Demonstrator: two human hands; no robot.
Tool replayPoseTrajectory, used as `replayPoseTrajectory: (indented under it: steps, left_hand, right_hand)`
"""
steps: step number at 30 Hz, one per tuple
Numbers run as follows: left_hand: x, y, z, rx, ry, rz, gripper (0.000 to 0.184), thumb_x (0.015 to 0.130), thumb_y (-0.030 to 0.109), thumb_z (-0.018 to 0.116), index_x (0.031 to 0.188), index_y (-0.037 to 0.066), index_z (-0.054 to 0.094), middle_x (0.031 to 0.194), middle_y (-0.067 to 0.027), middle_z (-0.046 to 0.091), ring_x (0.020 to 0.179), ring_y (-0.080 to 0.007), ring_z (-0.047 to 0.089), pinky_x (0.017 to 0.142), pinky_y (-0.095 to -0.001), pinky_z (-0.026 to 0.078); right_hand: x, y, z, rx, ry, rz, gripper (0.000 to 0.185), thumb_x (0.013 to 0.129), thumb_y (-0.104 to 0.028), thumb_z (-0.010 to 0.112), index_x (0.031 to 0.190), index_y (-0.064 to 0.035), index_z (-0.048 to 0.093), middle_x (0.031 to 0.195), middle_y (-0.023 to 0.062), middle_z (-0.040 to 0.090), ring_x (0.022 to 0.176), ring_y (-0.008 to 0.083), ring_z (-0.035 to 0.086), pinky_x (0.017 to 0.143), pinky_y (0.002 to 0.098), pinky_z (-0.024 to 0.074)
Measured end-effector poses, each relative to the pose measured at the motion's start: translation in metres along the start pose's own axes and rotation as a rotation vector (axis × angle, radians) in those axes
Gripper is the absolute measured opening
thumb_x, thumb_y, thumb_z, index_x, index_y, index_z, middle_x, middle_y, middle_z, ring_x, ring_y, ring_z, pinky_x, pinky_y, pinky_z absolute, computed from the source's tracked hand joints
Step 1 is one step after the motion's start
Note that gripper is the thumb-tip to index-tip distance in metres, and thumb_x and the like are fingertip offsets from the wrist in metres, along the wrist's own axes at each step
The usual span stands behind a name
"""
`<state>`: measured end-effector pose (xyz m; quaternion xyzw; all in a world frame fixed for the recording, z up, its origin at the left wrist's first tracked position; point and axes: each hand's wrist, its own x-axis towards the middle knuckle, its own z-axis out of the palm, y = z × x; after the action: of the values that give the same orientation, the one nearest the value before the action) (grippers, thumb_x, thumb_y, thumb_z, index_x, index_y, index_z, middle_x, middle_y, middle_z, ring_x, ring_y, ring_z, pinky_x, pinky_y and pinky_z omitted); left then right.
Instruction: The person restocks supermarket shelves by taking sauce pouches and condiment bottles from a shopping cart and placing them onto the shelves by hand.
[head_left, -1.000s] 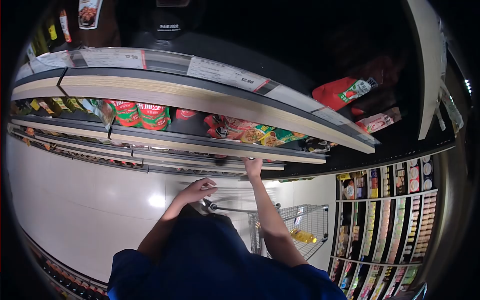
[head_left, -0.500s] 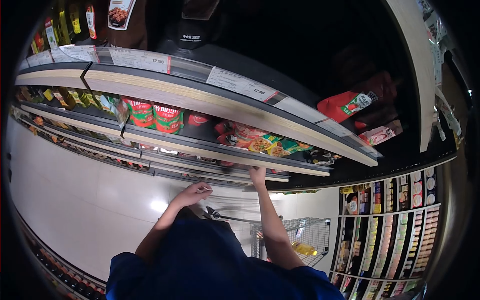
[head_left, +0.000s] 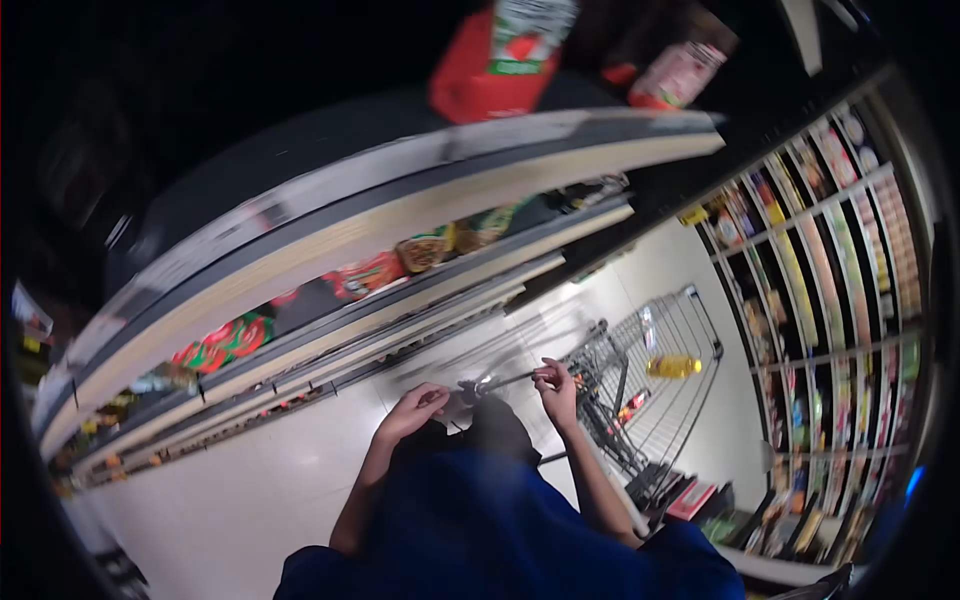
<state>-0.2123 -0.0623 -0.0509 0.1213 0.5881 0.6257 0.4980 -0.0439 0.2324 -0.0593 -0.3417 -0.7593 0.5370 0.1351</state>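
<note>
My left hand is held in front of my body, its fingers loosely bent, and I see nothing in it. To its right is my right hand, its fingers curved and a little apart with no item showing in them. A dark bar runs between the hands below, ending in view beside my right fingers; whether they touch it I cannot tell. The metal shopping cart stands just right of my right hand. A bottle of yellow liquid lies in it, with a smaller red-labelled item.
Shelving slants across the left and front, holding a red pouch, a pink-labelled pack and green-red packs. Another stocked shelf lines the right side. Pale tiled floor lies between.
My right hand has come back from the shelf edge towards my body and the cart. My left fingers have curled in. The view has turned right, bringing more of the cart into sight.
</note>
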Motion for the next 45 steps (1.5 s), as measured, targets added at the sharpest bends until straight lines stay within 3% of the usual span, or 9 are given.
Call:
replayPoseTrajectory:
  steps: [5,9,14,23,24,27,33,37,45]
  left_hand:
    - [0.030,0.002,0.022,0.165,-0.147,-0.072,0.025,0.100,0.022,0.066,0.118,0.004,0.063,0.104,-0.0049,0.066,0.090,-0.0112,0.064,0.077,-0.0252,0.052]
    - [0.052,0.006,0.032,0.364,-0.196,0.044,0.030,0.099,0.027,0.066,0.118,0.003,0.064,0.105,-0.0069,0.067,0.088,-0.0136,0.066,0.075,-0.0279,0.052]
    - [0.060,0.018,0.051,0.371,-0.182,0.048,0.034,0.099,0.028,0.066,0.121,0.002,0.063,0.105,-0.0075,0.068,0.088,-0.0148,0.067,0.075,-0.0280,0.052]
    - [0.048,0.018,0.065,0.342,-0.191,-0.058,0.036,0.100,0.027,0.065,0.122,-0.001,0.062,0.109,-0.0089,0.068,0.092,-0.0155,0.067,0.084,-0.0282,0.050]
    - [0.048,0.018,0.067,0.315,-0.193,-0.080,0.035,0.100,0.027,0.065,0.122,0.000,0.062,0.110,-0.0097,0.068,0.093,-0.0153,0.067,0.085,-0.0282,0.049]
    - [0.052,0.013,0.068,0.341,-0.224,-0.078,0.035,0.100,0.027,0.065,0.123,0.001,0.062,0.110,-0.0099,0.068,0.094,-0.0149,0.067,0.085,-0.0282,0.049]
    - [0.055,0.010,0.082,0.368,-0.295,-0.103,0.033,0.102,0.029,0.061,0.125,0.006,0.062,0.109,-0.0027,0.068,0.094,-0.0127,0.066,0.082,-0.0266,0.047]
    - [0.058,0.002,0.100,0.389,-0.361,-0.087,0.036,0.101,0.027,0.064,0.125,0.002,0.060,0.114,-0.0107,0.067,0.096,-0.0158,0.066,0.084,-0.0272,0.050]
    - [0.059,0.015,0.147,0.413,-0.393,-0.090,0.041,0.103,0.027,0.059,0.134,0.001,0.053,0.118,-0.0103,0.065,0.100,-0.0155,0.065,0.090,-0.0289,0.050]
  right_hand:
    - [-0.022,-0.048,-0.027,0.100,0.231,0.033,0.035,0.094,0.001,0.064,0.128,-0.0023,0.058,0.101,0.0059,0.068,0.092,0.0124,0.067,0.083,0.0267,0.0550]
    - [-0.035,-0.062,-0.065,-0.133,0.382,0.020,0.028,0.095,-0.007,0.064,0.122,0.0004,0.061,0.095,0.0070,0.069,0.088,0.0141,0.067,0.078,0.0289,0.0540]
    - [-0.051,0.000,-0.084,-0.539,0.276,-0.104,0.040,0.094,-0.021,0.065,0.127,0.0002,0.056,0.133,0.0235,0.050,0.115,0.0358,0.058,0.099,0.0409,0.0486]
    - [-0.061,-0.024,-0.055,-0.398,0.214,0.275,0.048,0.093,-0.027,0.064,0.135,-0.0069,0.050,0.151,0.0238,0.029,0.095,0.0315,0.066,0.089,0.0442,0.0533]
    - [-0.062,-0.031,-0.056,-0.392,0.204,0.294,0.055,0.091,-0.025,0.067,0.139,-0.0072,0.046,0.153,0.0242,0.028,0.101,0.0318,0.065,0.087,0.0422,0.0550]
    - [-0.057,0.003,-0.049,-0.151,0.380,0.141,0.057,0.089,-0.027,0.069,0.138,-0.0096,0.045,0.154,0.0213,0.027,0.082,0.0375,0.067,0.083,0.0467,0.0555]
    - [-0.055,0.017,-0.049,0.025,0.369,0.201,0.069,0.088,-0.020,0.069,0.145,-0.0028,0.035,0.148,0.0210,0.031,0.091,0.0266,0.063,0.082,0.0373,0.0539]
    - [-0.057,0.007,-0.038,0.078,0.362,0.226,0.069,0.088,-0.020,0.068,0.146,-0.0027,0.035,0.145,0.0205,0.034,0.086,0.0253,0.060,0.082,0.0362,0.0526]
    - [-0.066,-0.003,-0.024,0.256,0.267,0.187,0.068,0.088,-0.020,0.070,0.145,-0.0024,0.036,0.139,0.0217,0.036,0.094,0.0255,0.060,0.082,0.0326,0.0534]
